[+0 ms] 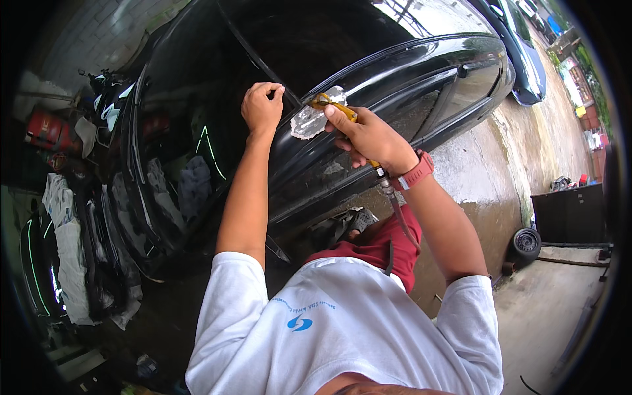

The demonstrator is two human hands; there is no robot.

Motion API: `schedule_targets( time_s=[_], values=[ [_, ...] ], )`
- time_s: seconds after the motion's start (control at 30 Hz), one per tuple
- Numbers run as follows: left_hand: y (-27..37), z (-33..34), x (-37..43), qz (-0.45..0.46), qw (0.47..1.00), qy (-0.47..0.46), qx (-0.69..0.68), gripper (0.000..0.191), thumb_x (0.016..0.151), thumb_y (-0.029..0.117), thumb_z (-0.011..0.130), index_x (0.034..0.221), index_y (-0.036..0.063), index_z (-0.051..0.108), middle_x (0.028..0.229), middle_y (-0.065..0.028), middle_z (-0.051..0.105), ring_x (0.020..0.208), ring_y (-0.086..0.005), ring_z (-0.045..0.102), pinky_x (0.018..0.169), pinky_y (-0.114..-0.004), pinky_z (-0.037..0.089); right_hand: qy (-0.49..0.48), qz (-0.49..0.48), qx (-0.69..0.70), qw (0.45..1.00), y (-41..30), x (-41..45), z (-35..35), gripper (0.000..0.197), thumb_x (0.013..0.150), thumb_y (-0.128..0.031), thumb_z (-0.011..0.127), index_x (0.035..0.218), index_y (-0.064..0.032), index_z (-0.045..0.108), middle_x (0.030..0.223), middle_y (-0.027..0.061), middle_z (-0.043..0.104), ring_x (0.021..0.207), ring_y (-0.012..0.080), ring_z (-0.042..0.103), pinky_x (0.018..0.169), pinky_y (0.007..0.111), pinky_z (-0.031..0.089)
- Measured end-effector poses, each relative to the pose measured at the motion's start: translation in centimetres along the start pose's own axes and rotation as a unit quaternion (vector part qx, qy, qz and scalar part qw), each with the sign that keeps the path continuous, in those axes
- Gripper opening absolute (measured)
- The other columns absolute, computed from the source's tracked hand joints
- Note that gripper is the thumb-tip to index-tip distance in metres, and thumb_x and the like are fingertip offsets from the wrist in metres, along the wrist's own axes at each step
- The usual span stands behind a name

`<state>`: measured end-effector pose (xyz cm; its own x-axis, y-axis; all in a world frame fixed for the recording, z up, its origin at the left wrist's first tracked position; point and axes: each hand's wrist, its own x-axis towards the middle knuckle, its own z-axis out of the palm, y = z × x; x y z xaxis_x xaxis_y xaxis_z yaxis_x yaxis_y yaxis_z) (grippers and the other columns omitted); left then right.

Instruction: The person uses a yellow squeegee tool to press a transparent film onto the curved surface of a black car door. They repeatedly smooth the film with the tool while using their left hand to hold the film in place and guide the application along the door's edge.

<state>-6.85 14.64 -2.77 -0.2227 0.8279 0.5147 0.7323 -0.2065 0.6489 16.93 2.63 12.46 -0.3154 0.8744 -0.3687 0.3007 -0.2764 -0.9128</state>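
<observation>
My right hand [373,136] is closed around a yellow air blow gun [345,111], whose coupling joins a reddish air hose [406,224] below the wrist. The tool's front end lies over a bare, whitish sanded patch [308,122] on the black car [276,153], by the edge of its roof and windshield. To the left of the patch, my left hand [263,106] is raised over the dark glass or panel with its fingers curled; its thumb and forefinger form a loop. Whether anything small sits between those fingertips cannot be told.
Another dark car [527,74] stands at upper right. A wheel [525,243] lies on the floor beside a black box [568,212]. Plastic-wrapped parts [69,247] lean at the left, near a red case [49,129]. The hose hangs close to my legs.
</observation>
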Motion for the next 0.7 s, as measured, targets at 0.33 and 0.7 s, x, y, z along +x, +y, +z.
schedule_targets(
  time_s=[0.33,0.7],
  values=[
    [0.6,0.7,0.9,0.171,0.964,-0.065,0.195,0.012,0.1,0.017,0.066,0.103,0.0051,0.068,0.11,-0.0146,0.067,0.11,-0.036,0.063,0.098,-0.05,0.053,-0.001,0.008,-0.013,1.0,-0.1,0.5,0.2,0.07,0.11,-0.065,0.057,0.109,0.0037,0.066,0.067,-0.0015,0.053,0.041,0.0067,0.052,0.044,0.023,0.049],
    [1.1,-4.3,-4.5,-0.022,0.998,-0.038,-0.037,0.019,0.107,0.02,0.063,0.118,0.0053,0.07,0.128,-0.0119,0.071,0.122,-0.038,0.064,0.111,-0.05,0.048,0.022,0.002,0.012,1.0,0.6,0.7,-1.0,0.069,0.11,-0.065,0.058,0.109,0.0033,0.067,0.067,-0.0009,0.054,0.042,0.0067,0.052,0.044,0.022,0.049]
  ],
)
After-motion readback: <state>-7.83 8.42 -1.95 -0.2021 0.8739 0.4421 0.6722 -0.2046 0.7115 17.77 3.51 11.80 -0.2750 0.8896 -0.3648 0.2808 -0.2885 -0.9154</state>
